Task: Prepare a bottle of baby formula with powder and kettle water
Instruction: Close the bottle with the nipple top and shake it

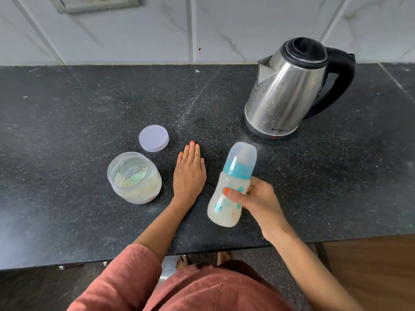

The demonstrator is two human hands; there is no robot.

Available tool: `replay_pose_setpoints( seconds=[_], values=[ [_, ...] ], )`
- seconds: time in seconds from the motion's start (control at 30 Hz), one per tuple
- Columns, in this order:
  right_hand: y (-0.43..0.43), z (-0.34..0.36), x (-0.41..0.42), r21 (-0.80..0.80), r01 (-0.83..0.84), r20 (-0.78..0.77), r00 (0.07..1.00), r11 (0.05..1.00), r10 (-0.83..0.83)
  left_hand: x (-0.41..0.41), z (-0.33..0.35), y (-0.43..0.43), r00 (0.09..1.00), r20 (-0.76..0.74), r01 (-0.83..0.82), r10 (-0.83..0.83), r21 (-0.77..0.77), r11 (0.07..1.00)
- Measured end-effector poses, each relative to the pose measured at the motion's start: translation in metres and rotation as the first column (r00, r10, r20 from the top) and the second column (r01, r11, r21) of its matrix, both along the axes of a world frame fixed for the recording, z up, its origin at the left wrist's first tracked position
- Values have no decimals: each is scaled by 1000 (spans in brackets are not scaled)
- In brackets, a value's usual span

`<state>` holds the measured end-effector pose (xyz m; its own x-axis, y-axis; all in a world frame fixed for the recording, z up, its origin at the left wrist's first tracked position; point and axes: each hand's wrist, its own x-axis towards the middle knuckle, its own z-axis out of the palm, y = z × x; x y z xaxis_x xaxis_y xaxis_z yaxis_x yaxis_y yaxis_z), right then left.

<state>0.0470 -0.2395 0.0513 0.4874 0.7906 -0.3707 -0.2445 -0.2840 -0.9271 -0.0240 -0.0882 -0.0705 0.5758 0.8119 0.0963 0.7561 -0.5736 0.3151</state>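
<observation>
The capped bottle (226,198), cloudy with milky liquid, tilts above the worktop (67,131) in your right hand (258,203), grip curled round its body; your left hand (189,173) lies flat, grip open, just beside; a loose hold or cap could mean a slip or leak; the open jar (134,178) holds pale powder, its lid (153,138) lying near; the kettle (285,90) stands behind.

One wide-angle view, worn on the person's head, looks forward and steeply down onto the dark table (78,104), near enough that the left hand (189,173) and right hand (258,205) sit mid-frame; tiled wall (157,37) tops it, floor (202,258) edges the bottom.
</observation>
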Motion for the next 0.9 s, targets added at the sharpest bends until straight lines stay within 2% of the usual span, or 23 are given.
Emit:
replay_pose_setpoints(
  seconds=[0.07,0.17,0.2,0.27,0.33,0.4,0.47,0.5,0.57,0.63,0.7,0.77,0.8,0.83,0.9],
  values=[
    [4,2,8,58,108,-80,991,993,-103,0,0,0,1000,-1,-2,2,-1,1000],
    [16,5,24,181,439,-342,867,880,-363,0,-2,1,1000,1,-1,1,0,1000],
    [19,5,26,196,492,-368,839,848,-401,0,-2,0,1000,2,-1,1,1,1000],
    [16,2,21,186,426,-286,886,885,-366,0,-2,0,1000,4,2,-2,1,1000],
    [7,-2,8,79,187,-123,977,979,-176,0,-3,1,1000,9,5,-5,1,1000],
    [-1,-4,1,-2,4,-28,1000,1000,-4,0,-3,1,1000,21,5,-5,-1,1000],
    [0,-2,7,31,48,-59,997,998,-46,1,-2,1,1000,19,5,-4,-3,1000],
    [3,-1,13,80,146,-132,982,986,-135,0,-2,1,1000,15,5,-5,-2,1000],
    [12,2,25,173,383,-316,894,908,-317,0,-2,1,1000,14,1,-1,4,1000],
    [17,3,28,216,505,-384,831,835,-403,0,-3,0,1000,9,0,0,7,1000],
    [14,2,21,193,401,-292,895,895,-338,0,-3,0,1000,7,1,-1,8,1000],
    [5,-2,10,64,148,-119,983,987,-140,0,-3,1,1000,7,2,-2,9,1000],
    [1,-2,7,8,62,-59,996,998,-62,0,-3,1,1000,5,3,-3,6,1000],
    [-1,-2,8,-11,34,-32,999,999,-34,0,-3,1,1000,1,4,-4,2,1000],
    [2,-1,15,61,151,-113,983,987,-143,0,-2,1,1000,4,7,-7,3,1000]
  ],
)
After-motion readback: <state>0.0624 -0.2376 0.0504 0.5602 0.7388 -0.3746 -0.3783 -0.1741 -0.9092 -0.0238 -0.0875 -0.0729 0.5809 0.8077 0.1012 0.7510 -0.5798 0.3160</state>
